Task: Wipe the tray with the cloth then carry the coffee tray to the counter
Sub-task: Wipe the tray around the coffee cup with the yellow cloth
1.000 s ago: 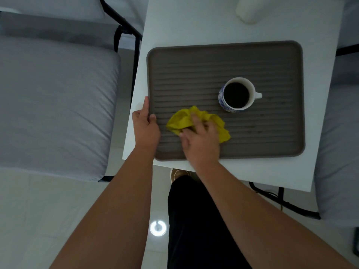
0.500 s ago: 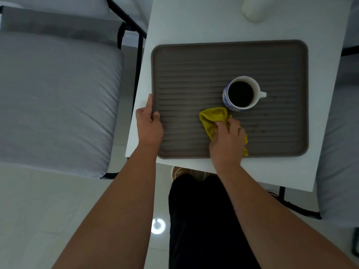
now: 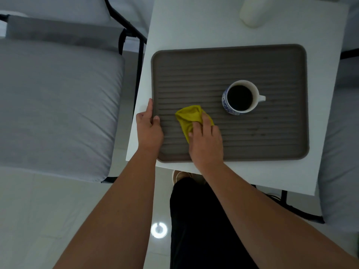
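- Two bare forearms come in from the 6 o'clock edge, with one black trouser leg between them and the toe of one light shoe showing just under the near desk edge.
- One round white glow shines on the pale tiled floor at 6 o'clock.
- The right hand lies flat with fingers pressed down on one crumpled yellow cloth, which sits on the near-left part of the tray, at about 8 o'clock from the cup.
- The left hand grips the tray's left rim at 9 o'clock, thumb over the rim on the ribbed surface, fingers curled along the outer edge.
- One grey-brown rectangular ribbed tray with rounded corners rests on one white square desk.
- One white cup with blue pattern and a small handle stands upright on the tray, right of centre, filled with dark coffee, handle pointing to 3 o'clock; it is apart from the cloth.
- One cream-coloured rounded object stands at the desk's far edge, at 12 o'clock, cut off by the frame.
- Two grey cushioned seats with black frames flank the desk: one at 9 o'clock, one at 3 o'clock.
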### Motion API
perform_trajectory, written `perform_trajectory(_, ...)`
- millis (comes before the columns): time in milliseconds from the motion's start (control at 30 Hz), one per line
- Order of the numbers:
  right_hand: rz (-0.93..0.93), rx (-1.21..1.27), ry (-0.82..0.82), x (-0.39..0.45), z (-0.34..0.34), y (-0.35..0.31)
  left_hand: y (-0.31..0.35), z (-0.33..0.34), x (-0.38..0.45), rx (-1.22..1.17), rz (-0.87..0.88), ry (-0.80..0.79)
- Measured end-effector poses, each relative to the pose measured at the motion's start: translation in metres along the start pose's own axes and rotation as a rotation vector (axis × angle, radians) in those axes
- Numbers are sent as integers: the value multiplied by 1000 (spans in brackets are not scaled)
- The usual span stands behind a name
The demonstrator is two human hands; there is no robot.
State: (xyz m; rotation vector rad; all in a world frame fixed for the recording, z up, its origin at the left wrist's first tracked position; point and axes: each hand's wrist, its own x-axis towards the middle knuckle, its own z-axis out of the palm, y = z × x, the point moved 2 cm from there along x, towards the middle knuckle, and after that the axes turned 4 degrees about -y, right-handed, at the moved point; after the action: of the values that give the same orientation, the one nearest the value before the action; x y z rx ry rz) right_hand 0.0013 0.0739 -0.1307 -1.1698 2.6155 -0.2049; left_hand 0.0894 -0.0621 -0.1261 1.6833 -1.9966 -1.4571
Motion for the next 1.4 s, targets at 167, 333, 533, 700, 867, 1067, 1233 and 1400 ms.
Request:
perform_trajectory(167, 144, 39, -69, 7, -5, -30, 0, 0, 1, 25, 22, -13)
perform_trajectory(333, -187, 14, -174, 27, -9, -40, 1, -1, 1, 15, 13, -26)
perform_trajectory(533, 148, 3, -99, 27, -20, -3, 0, -1, 0, -5, 14, -8)
perform_trajectory(700, 61, 55, -237, 44, -23, -37, -1, -2, 2, 9, 8, -30)
perform_trajectory(867, -83, 27, -251, 50, -19, -46, 1, -2, 2, -2, 6, -32)
perform_trajectory(1067, -82, 166, -68, 61, -23, -38, -2, -1, 2, -8, -1, -19)
perform_trajectory(1233, -156, 111, -130, 60, -12, -42, -4, 0, 1, 3, -1, -22)
perform_trajectory(1400, -211, 50, -36, 34, -7, 0, 0, -1, -1, -5, 0, -17)
